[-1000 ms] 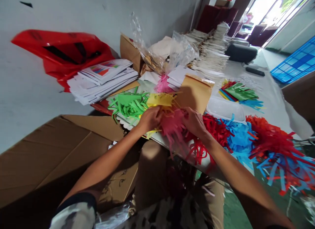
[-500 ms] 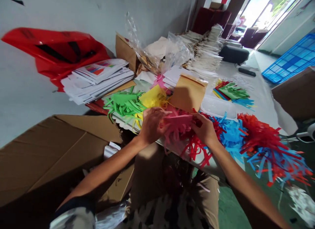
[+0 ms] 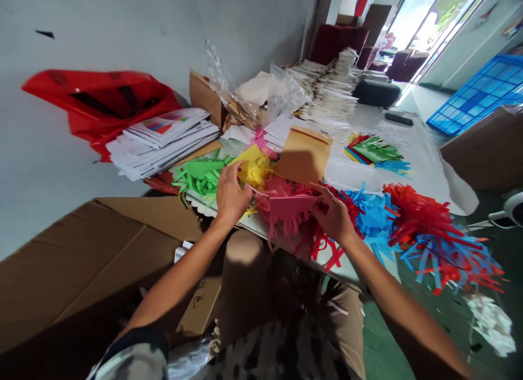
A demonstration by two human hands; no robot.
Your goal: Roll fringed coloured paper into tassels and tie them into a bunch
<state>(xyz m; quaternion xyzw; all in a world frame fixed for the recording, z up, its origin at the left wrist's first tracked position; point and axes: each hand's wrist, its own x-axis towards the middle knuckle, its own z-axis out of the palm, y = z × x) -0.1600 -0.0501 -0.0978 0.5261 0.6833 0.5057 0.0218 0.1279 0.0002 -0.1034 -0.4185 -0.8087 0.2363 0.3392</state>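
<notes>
My right hand [image 3: 333, 213] pinches a pink fringed paper piece [image 3: 290, 208] by its right end, just above the table's near edge. My left hand [image 3: 229, 193] has its fingers closed on the yellow fringed paper [image 3: 254, 167], beside the green fringed paper [image 3: 200, 175]. Red fringed paper [image 3: 327, 243] lies under my right hand. Blue fringed paper [image 3: 371, 213] and a red-and-blue heap [image 3: 433, 233] spread to the right.
A brown envelope [image 3: 304, 154] lies behind the pink piece. Stacked white leaflets [image 3: 163, 140], a red plastic bag [image 3: 102, 102] and clear bags [image 3: 281, 91] sit at the back. An open cardboard box [image 3: 81, 260] stands at the left, a blue crate [image 3: 478, 94] at the far right.
My left hand let go of the pink piece and moved left and back onto the yellow paper. My right hand kept hold of the pink piece.
</notes>
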